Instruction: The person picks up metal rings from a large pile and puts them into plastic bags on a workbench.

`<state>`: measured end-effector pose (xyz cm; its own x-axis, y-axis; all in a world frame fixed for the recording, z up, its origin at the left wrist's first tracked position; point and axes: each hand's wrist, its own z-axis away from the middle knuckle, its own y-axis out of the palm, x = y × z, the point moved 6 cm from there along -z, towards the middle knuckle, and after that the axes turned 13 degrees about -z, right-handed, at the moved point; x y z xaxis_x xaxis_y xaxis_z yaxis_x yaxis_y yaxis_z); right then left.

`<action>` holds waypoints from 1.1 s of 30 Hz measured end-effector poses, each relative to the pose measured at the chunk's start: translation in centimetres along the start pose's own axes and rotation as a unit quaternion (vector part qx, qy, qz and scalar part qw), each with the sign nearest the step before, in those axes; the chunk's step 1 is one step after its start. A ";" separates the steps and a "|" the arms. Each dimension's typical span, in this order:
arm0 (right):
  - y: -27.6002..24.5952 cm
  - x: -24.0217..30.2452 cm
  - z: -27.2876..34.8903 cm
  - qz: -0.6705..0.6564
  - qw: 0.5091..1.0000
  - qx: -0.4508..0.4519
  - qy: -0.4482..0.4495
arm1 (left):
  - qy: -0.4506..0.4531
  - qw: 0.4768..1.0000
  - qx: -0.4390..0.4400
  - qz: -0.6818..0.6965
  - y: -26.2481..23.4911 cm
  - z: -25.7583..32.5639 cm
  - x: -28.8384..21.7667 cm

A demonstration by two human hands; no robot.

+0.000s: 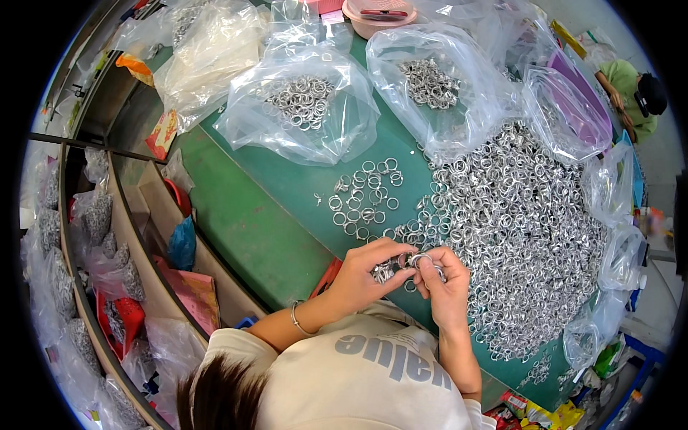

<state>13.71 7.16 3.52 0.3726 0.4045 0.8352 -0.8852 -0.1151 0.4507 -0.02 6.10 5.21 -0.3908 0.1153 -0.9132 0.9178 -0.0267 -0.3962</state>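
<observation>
Close together at the table's near edge, both hands handle silver metal rings. My left hand is closed around several rings, with its thumb and fingertips toward the right hand. Between thumb and fingers my right hand pinches a ring; more rings show behind its fingers. Just beyond the hands lies a loose group of rings, spread flat on the green table. To the right, a large heap of rings reaches close to my right hand.
Two clear plastic bags holding rings, a left bag and a right bag, stand beyond the heap. A pink basin sits at the back. Shelves with bagged parts line the left. A person in green works at far right.
</observation>
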 end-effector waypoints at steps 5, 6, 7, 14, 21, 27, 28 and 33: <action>0.1 0.1 0.1 -0.055 0.998 0.005 0.039 | 0.047 0.998 0.007 -0.042 -0.2 -0.3 -0.5; 0.0 0.4 0.1 -0.031 0.999 0.009 0.030 | 0.061 0.996 0.015 -0.055 -0.2 -0.4 -0.7; 0.0 0.7 0.2 -0.008 1.000 0.013 0.021 | 0.067 0.996 0.018 -0.061 -0.3 -0.5 -0.8; -0.2 1.3 0.3 0.029 0.999 0.013 0.017 | 0.129 0.988 0.046 -0.072 -0.5 -1.0 -1.6; -0.1 0.4 0.4 -0.076 0.994 0.016 0.075 | 0.006 0.998 0.046 0.049 -0.2 -0.8 -0.5; 0.0 0.4 0.5 -0.023 0.999 0.019 0.044 | 0.095 0.994 -0.016 -0.051 -0.5 -0.3 -1.0; 0.0 0.4 0.6 -0.028 0.999 0.017 0.044 | 0.100 0.994 0.003 -0.040 -0.5 -0.5 -1.1; 0.0 0.0 0.9 -0.089 0.993 0.038 0.074 | 0.061 0.987 0.131 0.066 -0.1 -1.3 -0.1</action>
<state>13.96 6.30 3.80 0.4713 0.5528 0.6873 -0.7832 -0.0960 0.6143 0.02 7.40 5.49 -0.2427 0.2109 -0.9469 0.9044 -0.3040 -0.2995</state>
